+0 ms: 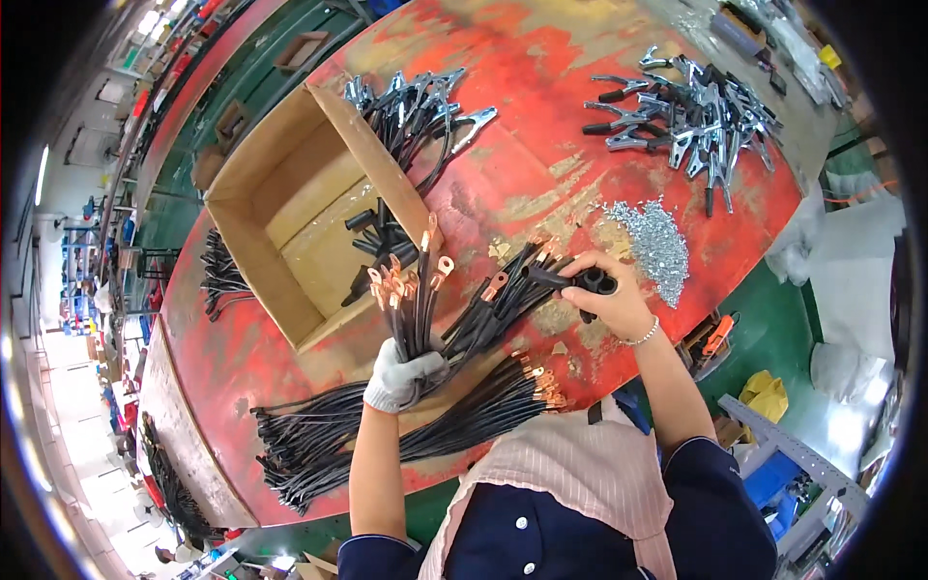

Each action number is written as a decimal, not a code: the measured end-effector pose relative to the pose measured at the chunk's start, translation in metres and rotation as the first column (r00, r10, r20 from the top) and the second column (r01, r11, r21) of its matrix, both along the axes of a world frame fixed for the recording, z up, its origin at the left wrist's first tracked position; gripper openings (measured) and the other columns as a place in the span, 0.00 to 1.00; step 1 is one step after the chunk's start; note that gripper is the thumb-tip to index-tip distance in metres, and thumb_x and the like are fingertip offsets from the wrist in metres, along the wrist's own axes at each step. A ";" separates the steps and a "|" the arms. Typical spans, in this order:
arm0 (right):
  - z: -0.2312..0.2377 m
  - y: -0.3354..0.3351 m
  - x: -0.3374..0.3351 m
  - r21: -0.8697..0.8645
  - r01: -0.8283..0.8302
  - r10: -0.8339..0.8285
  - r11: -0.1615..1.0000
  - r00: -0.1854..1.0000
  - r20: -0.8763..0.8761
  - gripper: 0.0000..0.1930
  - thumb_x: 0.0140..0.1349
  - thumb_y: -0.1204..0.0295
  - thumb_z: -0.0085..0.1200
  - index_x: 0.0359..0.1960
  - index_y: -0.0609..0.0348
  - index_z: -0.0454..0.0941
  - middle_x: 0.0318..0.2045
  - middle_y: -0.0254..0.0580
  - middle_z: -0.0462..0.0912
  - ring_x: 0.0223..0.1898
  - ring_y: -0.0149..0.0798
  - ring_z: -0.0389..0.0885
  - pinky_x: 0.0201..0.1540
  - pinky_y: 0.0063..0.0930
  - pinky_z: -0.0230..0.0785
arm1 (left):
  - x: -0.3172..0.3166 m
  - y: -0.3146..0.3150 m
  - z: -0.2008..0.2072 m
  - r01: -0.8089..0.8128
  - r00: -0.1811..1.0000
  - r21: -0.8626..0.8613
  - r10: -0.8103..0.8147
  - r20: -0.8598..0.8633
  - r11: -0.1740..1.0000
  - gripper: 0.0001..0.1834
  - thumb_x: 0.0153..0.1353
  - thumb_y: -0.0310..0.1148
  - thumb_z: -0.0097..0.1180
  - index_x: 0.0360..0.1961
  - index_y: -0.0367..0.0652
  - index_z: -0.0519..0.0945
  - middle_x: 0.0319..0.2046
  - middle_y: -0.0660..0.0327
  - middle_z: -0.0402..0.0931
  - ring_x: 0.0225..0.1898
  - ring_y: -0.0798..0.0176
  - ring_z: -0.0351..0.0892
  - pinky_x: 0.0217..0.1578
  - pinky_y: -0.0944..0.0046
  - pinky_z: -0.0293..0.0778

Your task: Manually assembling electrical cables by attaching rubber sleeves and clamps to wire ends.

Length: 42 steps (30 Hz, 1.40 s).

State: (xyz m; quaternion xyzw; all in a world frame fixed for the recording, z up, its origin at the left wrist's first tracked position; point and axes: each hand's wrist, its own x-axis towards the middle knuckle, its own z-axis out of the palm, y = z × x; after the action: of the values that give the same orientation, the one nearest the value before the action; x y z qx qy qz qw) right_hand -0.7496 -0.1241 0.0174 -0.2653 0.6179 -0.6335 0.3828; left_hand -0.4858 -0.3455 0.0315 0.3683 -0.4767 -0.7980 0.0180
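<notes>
My left hand [398,375], in a white glove, is closed round a bunch of black cables [420,324]. Their copper ring lugs [396,286] point up and away from me. My right hand [621,307] is bare and holds several short black sleeves [595,282] in its curled fingers. One black sleeve [547,278] sticks out between thumb and forefinger toward the lugged ends of more black cables [503,292]. Whether it touches a cable there, I cannot tell. Nearer my body lies another row of black cables [454,416], with copper lugs at their right ends.
On the red, worn table [512,145] a cardboard box [242,246] holds more black sleeves [377,237]. Metal spring clamps [710,121] are heaped at the far right, and others [416,101] behind the box. Small silvery screw-like parts [662,249] form a pile beyond my right hand.
</notes>
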 end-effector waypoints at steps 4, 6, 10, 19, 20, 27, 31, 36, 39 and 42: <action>0.002 -0.005 -0.009 0.063 -0.021 0.018 0.998 0.998 0.059 0.11 0.54 0.79 0.64 0.39 0.59 0.80 0.34 0.31 0.81 0.32 0.23 0.78 0.35 0.19 0.70 | 0.004 0.000 0.000 0.001 0.999 0.019 0.000 -0.042 1.000 0.09 0.50 0.20 0.61 0.34 0.32 0.77 0.22 0.57 0.75 0.21 0.64 0.74 0.23 0.66 0.69; 0.005 -0.008 -0.014 0.041 -0.051 0.053 0.998 0.998 -0.040 0.10 0.54 0.79 0.64 0.39 0.59 0.81 0.36 0.32 0.81 0.35 0.25 0.79 0.38 0.21 0.71 | 0.005 -0.002 -0.004 0.010 0.999 0.021 -0.009 -0.039 1.000 0.09 0.50 0.20 0.61 0.34 0.32 0.77 0.21 0.57 0.75 0.21 0.64 0.74 0.23 0.66 0.69; 0.009 -0.015 -0.024 0.029 -0.126 0.129 0.992 0.972 -0.194 0.11 0.52 0.80 0.64 0.39 0.59 0.80 0.42 0.38 0.82 0.48 0.34 0.78 0.52 0.29 0.69 | 0.003 -0.004 -0.001 0.019 1.000 0.013 -0.019 -0.021 1.000 0.10 0.49 0.21 0.61 0.34 0.32 0.77 0.21 0.57 0.75 0.21 0.63 0.74 0.23 0.65 0.69; 0.045 -0.038 -0.053 0.024 -0.393 0.331 0.919 0.739 -0.587 0.11 0.50 0.79 0.63 0.37 0.55 0.82 0.41 0.40 0.83 0.46 0.43 0.81 0.51 0.34 0.72 | -0.005 -0.008 0.004 0.005 1.000 0.150 -0.005 0.004 0.989 0.11 0.50 0.19 0.60 0.37 0.30 0.76 0.20 0.59 0.70 0.20 0.63 0.70 0.22 0.64 0.66; 0.050 -0.041 -0.056 0.029 -0.430 0.364 0.902 0.724 -0.586 0.12 0.51 0.78 0.62 0.38 0.54 0.81 0.41 0.39 0.83 0.46 0.43 0.80 0.51 0.34 0.72 | -0.004 -0.008 0.003 0.010 1.000 0.155 -0.011 0.008 0.988 0.11 0.50 0.19 0.60 0.37 0.30 0.76 0.20 0.59 0.70 0.20 0.63 0.70 0.22 0.64 0.66; 0.037 -0.051 -0.024 -0.017 -0.413 0.401 0.910 0.891 -0.212 0.11 0.53 0.76 0.65 0.39 0.57 0.81 0.42 0.35 0.83 0.47 0.34 0.80 0.51 0.32 0.71 | -0.010 -0.009 0.003 0.042 0.999 0.155 -0.042 -0.001 0.987 0.12 0.51 0.20 0.62 0.38 0.31 0.77 0.22 0.59 0.73 0.22 0.64 0.73 0.23 0.65 0.68; 0.000 -0.046 0.043 -0.160 0.082 0.023 0.984 0.827 0.561 0.24 0.54 0.81 0.64 0.53 0.55 0.73 0.45 0.43 0.82 0.41 0.31 0.80 0.42 0.27 0.75 | -0.012 -0.006 -0.001 0.065 0.996 0.045 -0.067 0.059 0.997 0.12 0.49 0.23 0.63 0.37 0.33 0.77 0.25 0.56 0.76 0.23 0.61 0.76 0.25 0.63 0.72; -0.029 -0.055 0.107 -0.114 0.206 -0.095 0.972 0.786 0.611 0.24 0.54 0.84 0.65 0.52 0.59 0.71 0.44 0.38 0.81 0.44 0.30 0.79 0.47 0.24 0.74 | -0.008 -0.009 -0.010 0.085 0.995 -0.154 -0.076 0.059 0.984 0.13 0.53 0.26 0.60 0.41 0.34 0.80 0.29 0.59 0.79 0.29 0.67 0.76 0.33 0.67 0.72; -0.055 -0.066 0.124 -0.045 0.261 -0.183 0.964 0.780 0.598 0.21 0.53 0.81 0.67 0.48 0.58 0.73 0.43 0.38 0.81 0.43 0.29 0.79 0.47 0.22 0.73 | -0.012 -0.017 -0.012 0.082 0.996 -0.314 -0.070 0.051 0.946 0.13 0.55 0.29 0.59 0.41 0.36 0.80 0.31 0.60 0.79 0.34 0.66 0.77 0.40 0.65 0.72; -0.071 -0.073 0.129 0.065 0.111 -0.121 0.992 0.974 0.189 0.21 0.52 0.74 0.69 0.47 0.60 0.74 0.40 0.39 0.83 0.42 0.32 0.79 0.48 0.27 0.72 | -0.017 -0.027 -0.014 -0.049 0.999 -0.279 0.046 -0.018 0.959 0.14 0.57 0.29 0.61 0.44 0.36 0.77 0.32 0.60 0.80 0.34 0.66 0.78 0.38 0.65 0.73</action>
State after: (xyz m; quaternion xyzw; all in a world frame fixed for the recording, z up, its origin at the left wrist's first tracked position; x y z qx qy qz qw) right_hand -0.6202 -0.1972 -0.0532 -0.1558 0.6092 -0.6606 0.4101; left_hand -0.5030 -0.3720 0.0175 0.3691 -0.5752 -0.7242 0.0915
